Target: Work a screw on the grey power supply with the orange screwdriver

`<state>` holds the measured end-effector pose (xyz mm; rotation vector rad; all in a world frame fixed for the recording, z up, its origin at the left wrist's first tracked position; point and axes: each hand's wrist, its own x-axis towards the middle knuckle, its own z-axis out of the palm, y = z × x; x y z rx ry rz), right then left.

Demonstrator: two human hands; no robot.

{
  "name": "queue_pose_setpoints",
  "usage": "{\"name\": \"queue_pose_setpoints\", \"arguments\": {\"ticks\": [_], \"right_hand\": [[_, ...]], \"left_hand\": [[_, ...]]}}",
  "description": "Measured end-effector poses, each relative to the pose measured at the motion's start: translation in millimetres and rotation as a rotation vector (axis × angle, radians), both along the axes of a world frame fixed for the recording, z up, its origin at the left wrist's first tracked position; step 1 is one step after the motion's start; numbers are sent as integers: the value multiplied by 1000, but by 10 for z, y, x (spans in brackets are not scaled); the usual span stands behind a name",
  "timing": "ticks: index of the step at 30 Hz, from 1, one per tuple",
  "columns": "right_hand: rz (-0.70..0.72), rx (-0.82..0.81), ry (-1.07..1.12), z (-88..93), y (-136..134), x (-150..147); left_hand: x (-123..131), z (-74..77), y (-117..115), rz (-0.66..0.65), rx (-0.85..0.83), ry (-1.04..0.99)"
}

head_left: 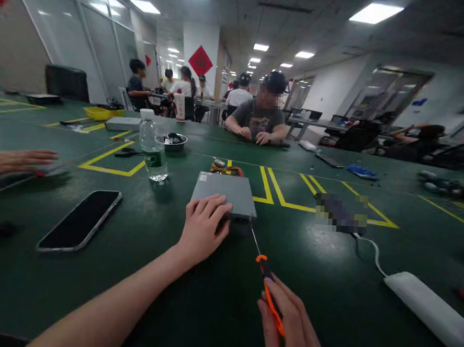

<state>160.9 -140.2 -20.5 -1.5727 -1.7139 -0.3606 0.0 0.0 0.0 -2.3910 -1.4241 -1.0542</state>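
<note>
A flat grey power supply unit point(234, 192) lies on the green table, with a white label near its far left corner and a bundle of coloured wires point(232, 170) behind it. My left hand point(206, 225) grips its near left part, fingers on the top and thumb at the front edge. In my right hand point(289, 321) is an orange and black screwdriver point(266, 270), held by its handle. Its thin shaft points up and left, and the tip meets the unit's front right corner. Whether a screw sits there is too small to tell.
A phone point(82, 221) and a water bottle point(153, 148) stand left, near a metal bowl point(173, 141). Another person's hand point(20, 161) is at far left. At right are a blurred dark device point(337, 212), a cable and a white power strip point(428, 306). A person point(261, 110) sits opposite.
</note>
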Motion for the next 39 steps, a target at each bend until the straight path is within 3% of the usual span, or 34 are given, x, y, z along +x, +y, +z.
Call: {"name": "queue_pose_setpoints", "arguments": {"ticks": [5,9,13,24,32,39], "right_hand": [[2,-3,15,-60,54,74],[89,48,-47,-119,84,68],[52,63,71,-148,71,51],[86,112,176,-161,115,-202],[105,86,133,-178,135,-207],[68,113,22,-152,98,-378]], "left_hand": [[27,-21,-4,16,-1,-16],[51,-16,-11,34,2,-27],[54,-16,-16,37,1,-41],[54,-18,-23,29,9,-45],[49,-24,-15,32,10,-45],[53,-27,-19,26,8,-42]]}}
